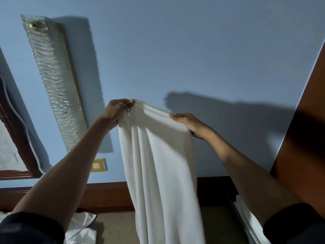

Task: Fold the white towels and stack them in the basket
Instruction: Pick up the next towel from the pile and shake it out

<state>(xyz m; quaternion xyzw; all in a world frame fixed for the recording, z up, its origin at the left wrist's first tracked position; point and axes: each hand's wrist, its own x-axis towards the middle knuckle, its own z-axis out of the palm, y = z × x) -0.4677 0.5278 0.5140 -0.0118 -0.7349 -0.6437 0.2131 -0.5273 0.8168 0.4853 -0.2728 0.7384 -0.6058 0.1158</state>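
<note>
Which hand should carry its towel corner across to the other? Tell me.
Probably the right hand: it holds the towel edge flat, while the left hand pinches bunched cloth.

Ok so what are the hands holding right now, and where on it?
One white towel, by its top edge: the left hand pinches its upper left corner, the right hand grips the upper right corner. The rest hangs down.
</note>
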